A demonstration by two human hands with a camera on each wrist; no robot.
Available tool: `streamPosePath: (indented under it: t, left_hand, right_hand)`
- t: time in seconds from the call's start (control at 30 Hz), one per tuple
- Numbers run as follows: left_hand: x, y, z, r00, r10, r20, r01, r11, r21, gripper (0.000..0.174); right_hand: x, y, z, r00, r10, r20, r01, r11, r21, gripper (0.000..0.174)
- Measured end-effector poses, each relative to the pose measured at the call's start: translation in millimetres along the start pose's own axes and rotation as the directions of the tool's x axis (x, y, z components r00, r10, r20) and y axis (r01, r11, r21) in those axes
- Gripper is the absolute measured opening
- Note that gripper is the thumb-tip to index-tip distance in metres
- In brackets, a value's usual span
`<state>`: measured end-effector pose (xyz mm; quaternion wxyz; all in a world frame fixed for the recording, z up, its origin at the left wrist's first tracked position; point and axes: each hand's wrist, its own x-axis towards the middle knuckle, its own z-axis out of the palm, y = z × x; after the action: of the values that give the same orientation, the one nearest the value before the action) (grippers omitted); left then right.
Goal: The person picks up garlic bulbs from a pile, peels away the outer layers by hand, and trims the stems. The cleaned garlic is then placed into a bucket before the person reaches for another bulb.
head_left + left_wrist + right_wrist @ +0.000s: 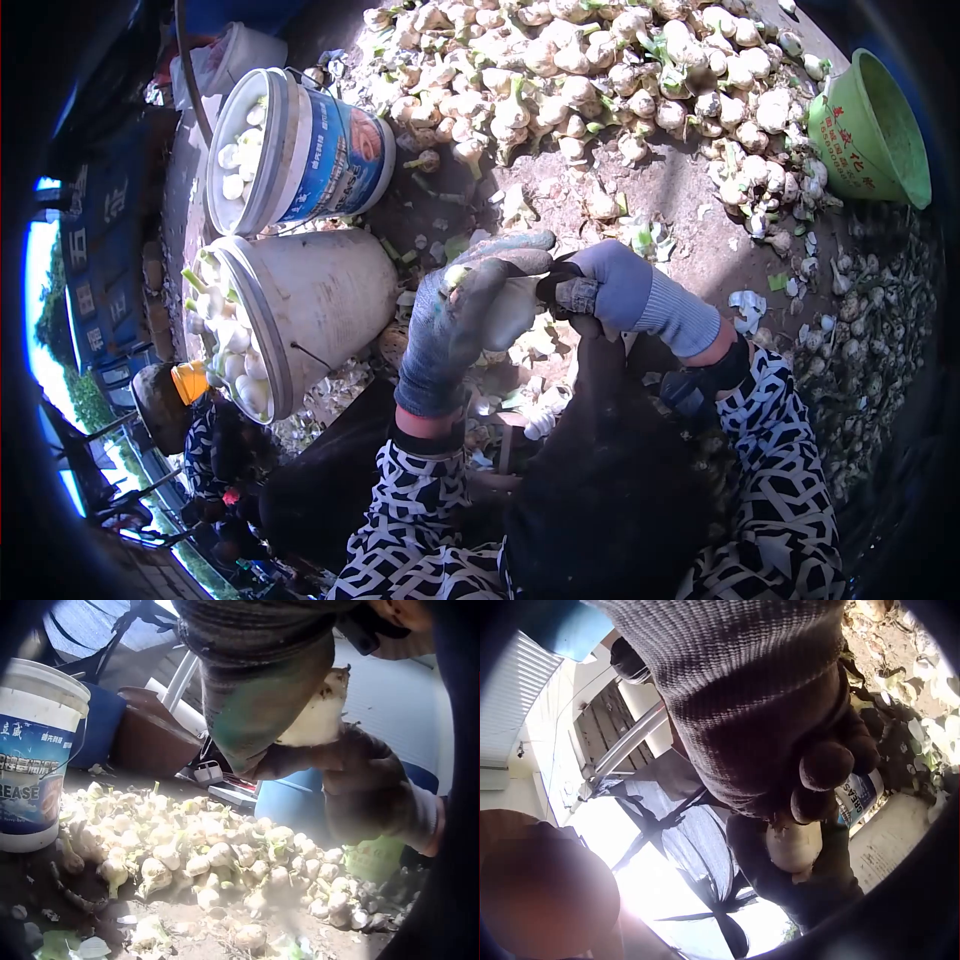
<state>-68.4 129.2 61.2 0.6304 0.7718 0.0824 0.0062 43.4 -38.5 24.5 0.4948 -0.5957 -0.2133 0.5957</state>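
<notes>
Both hands wear grey knit gloves and meet in front of the body. My left hand [445, 320] holds a whitish garlic bulb [512, 312], with the fingers stretched along its far side. In the left wrist view the bulb [321, 716] shows pale skin and a rough brown end. My right hand [612, 285] has its fingers curled in against that end, pinching at the bulb [793, 847] in the right wrist view. A dark piece [552, 280] shows between the two hands; I cannot tell what it is.
A big heap of garlic bulbs [560, 70] lies ahead. To the left, a blue-labelled bucket [325, 160] and a plain white bucket [320, 290] hold trimmed white bulbs. A green bucket [870, 130] stands at the right, with shaded bulbs [870, 350] below it. Peelings [540, 345] litter the ground.
</notes>
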Motion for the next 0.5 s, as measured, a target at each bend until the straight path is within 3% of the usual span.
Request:
streamPosePath:
  t: [0.03,0.07,0.1,0.13,0.2,0.23,0.27,0.33,0.37,0.4,0.43,0.47,0.5]
  left_hand:
    - [-5,-1,3,0.998,-0.029,-0.056,0.026,0.998,-0.062,0.038]
    - [-9,0,4,0.992,-0.061,-0.111,0.047,0.991,-0.124,0.034]
    - [-9,4,3,0.995,0.01,-0.097,-0.015,0.999,-0.046,0.027]
    - [-4,-3,8,0.967,-0.25,-0.057,0.125,0.652,-0.748,0.034]
    - [2,-28,17,0.965,-0.06,-0.254,-0.1,0.813,-0.573,0.05]
    - [3,-29,20,0.934,-0.242,-0.265,-0.051,0.641,-0.766,0.058]
    - [6,-33,9,0.915,-0.38,-0.132,-0.083,0.144,-0.986,0.053]
    - [5,-49,-4,0.881,-0.445,-0.159,-0.173,0.008,-0.985,0.05]
    - [3,-46,-7,0.848,-0.5,-0.176,-0.192,0.02,-0.981,0.05]
    - [-2,-46,-14,0.849,-0.498,-0.179,-0.198,0.015,-0.98,0.05]
    - [-11,-47,-26,0.814,-0.529,-0.24,-0.204,0.128,-0.971,0.049]
    - [-19,-48,-38,0.784,-0.549,-0.292,-0.192,0.232,-0.953,0.049]
    - [-27,-39,-55,0.78,-0.49,-0.39,-0.228,0.357,-0.906,0.051]
  right_hand:
    - [1,4,1,0.995,0.094,-0.04,-0.096,0.994,-0.043,0.006]
    - [7,40,9,0.976,-0.177,-0.123,0.133,0.942,-0.307,0.014]
    - [7,45,17,0.984,-0.176,0.021,0.165,0.864,-0.476,0.014]
    - [6,47,23,0.976,-0.147,0.16,0.215,0.753,-0.622,0.014]
    - [4,39,34,0.914,0.059,0.402,0.268,0.655,-0.707,0.018]
    - [5,43,24,0.818,-0.006,0.575,0.354,0.794,-0.495,0.022]
    - [-4,28,21,0.822,0.03,0.569,0.281,0.847,-0.451,0.024]
    - [-16,19,2,0.803,-0.092,0.588,0.247,0.95,-0.189,0.026]
    - [-15,17,4,0.798,-0.092,0.596,0.254,0.948,-0.193,0.026]
    - [-18,18,7,0.856,-0.128,0.501,0.217,0.968,-0.123,0.025]
    - [-22,20,7,0.909,-0.149,0.39,0.182,0.982,-0.05,0.025]
    - [-10,32,13,0.898,-0.143,0.416,0.319,0.862,-0.393,0.029]
    - [-2,42,16,0.94,-0.036,0.338,0.273,0.673,-0.687,0.029]
